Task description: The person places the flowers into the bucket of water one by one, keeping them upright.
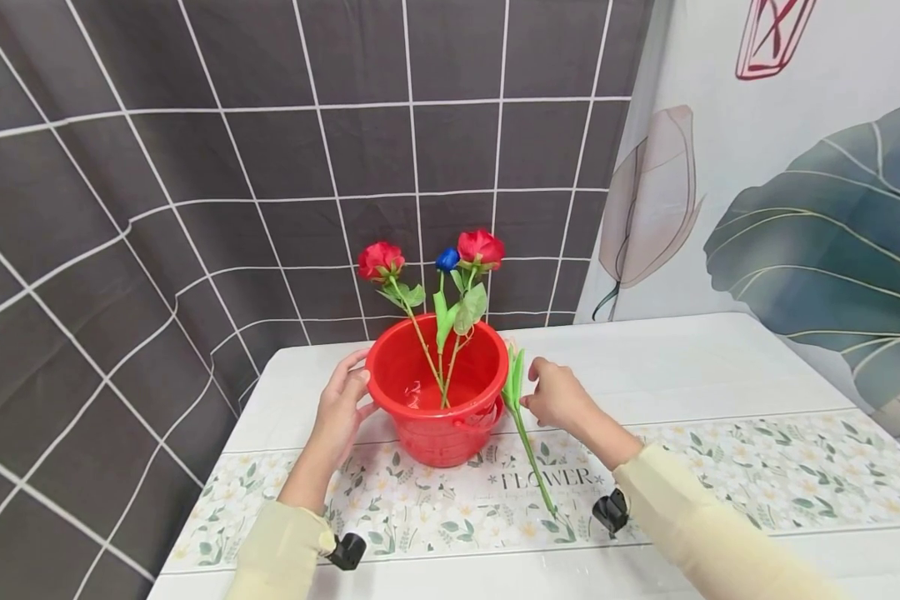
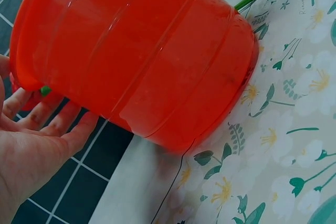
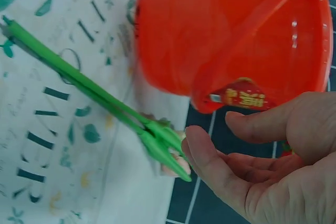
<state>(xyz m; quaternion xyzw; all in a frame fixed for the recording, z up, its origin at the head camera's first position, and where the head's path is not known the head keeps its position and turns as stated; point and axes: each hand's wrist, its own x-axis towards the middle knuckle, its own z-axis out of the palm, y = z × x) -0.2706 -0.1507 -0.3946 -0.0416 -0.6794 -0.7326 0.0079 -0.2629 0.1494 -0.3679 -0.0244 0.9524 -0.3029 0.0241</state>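
A red plastic bucket [image 1: 438, 433] stands on the table. Inside it lean two red roses [image 1: 482, 248] and a blue flower [image 1: 447, 260] on green stems. My left hand [image 1: 337, 408] rests against the bucket's left side, just under the rim, fingers spread and fairly straight. To the right of the bucket lies a green-stemmed flower [image 1: 527, 450] with long leaves; its pale pink bloom is mostly hidden behind them. Beside those leaves hovers my right hand [image 1: 558, 396], holding nothing, with a gap between thumb and loosely bent fingers in the right wrist view.
The white tablecloth [image 1: 690, 367] carries a printed floral band with the word FLOWER. Behind the table hangs a dark gridded curtain [image 1: 270, 158], and a white leaf-patterned one [image 1: 667, 183] at the right. The bucket's red handle [image 3: 252, 35] hangs down its right side.
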